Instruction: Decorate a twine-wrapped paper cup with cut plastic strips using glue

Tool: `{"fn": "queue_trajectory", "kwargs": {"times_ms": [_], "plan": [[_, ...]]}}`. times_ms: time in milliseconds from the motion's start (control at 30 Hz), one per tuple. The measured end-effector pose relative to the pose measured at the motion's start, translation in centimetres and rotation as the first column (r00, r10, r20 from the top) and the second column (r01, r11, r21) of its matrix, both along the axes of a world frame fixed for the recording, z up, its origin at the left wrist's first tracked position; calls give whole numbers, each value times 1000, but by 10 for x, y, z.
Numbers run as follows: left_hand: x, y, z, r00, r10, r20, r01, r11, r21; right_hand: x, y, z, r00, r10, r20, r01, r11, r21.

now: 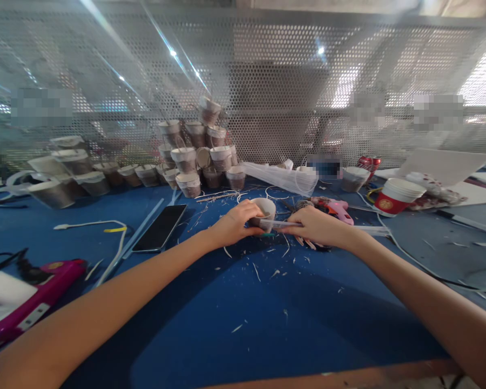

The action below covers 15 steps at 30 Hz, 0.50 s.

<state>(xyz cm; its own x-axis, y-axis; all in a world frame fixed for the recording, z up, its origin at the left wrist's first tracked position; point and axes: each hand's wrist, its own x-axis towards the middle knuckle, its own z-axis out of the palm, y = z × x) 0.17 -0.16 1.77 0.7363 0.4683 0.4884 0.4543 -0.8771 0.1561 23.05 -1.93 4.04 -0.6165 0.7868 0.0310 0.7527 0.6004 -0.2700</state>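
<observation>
A small whitish cup [266, 207] stands near the middle of the table, and my left hand [237, 222] grips it with thumb and fingers at its left side. From the right, my right hand [316, 224] pinches a narrow translucent strip [276, 223] whose left end lies against the cup's front. I cannot tell whether the strip is stuck to the cup. Just behind my right hand lies a pink glue gun [341, 210], partly hidden by the hand, with dark and pale scraps beside it.
Several small brown-and-white buckets [186, 159] are stacked at the back, with more at left. A phone [160, 228] lies left of my hands, beyond a magenta power strip [44, 292]. Red-white paper cups [397, 197] stand right. A cable crosses the right side; scraps litter the blue table [259, 335].
</observation>
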Motion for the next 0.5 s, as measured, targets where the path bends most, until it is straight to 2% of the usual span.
{"fn": "queue_trajectory", "kwargs": {"times_ms": [200,500], "plan": [[0,-3,3,1000,-9,9,9,999,-38,1,2,-1,999,-8,-32,4,992,-125],[4,-4,4,997,-17,73,23,997,-73,1,7,-2,999,16,-28,-18,997,-71]]}}
